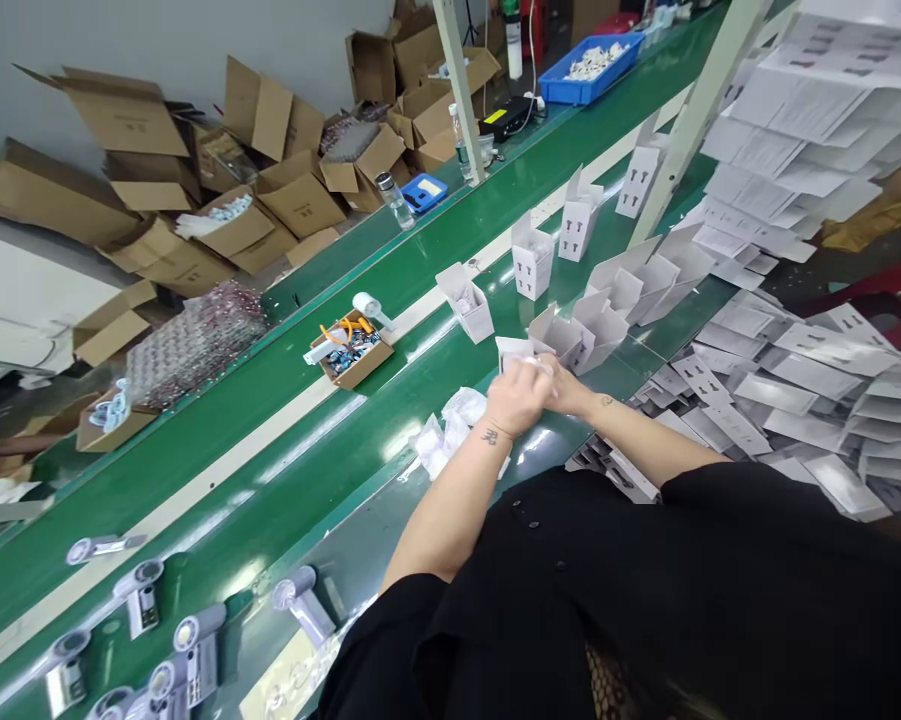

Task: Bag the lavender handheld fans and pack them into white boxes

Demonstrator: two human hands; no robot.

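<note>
At the near edge of the green conveyor, both hands are together over an open white carton (511, 350). My left hand (521, 396) has its fingers closed at the carton's mouth on a crumpled white plastic bag, whose contents I cannot make out. Partly behind it, my right hand (566, 390) is curled against the side of the same carton, its fingertips hidden. More open white cartons (598, 325) stand just beyond. Left of my wrists lie crumpled white bags (454, 428).
Handheld fans (199, 640) lie at lower left, one fan (305, 600) nearer me. A small brown box (356, 350) of parts and orange-handled tools sits on the belt. Flat white cartons (795, 370) are piled at right. A metal post (690, 130) rises beyond the cartons.
</note>
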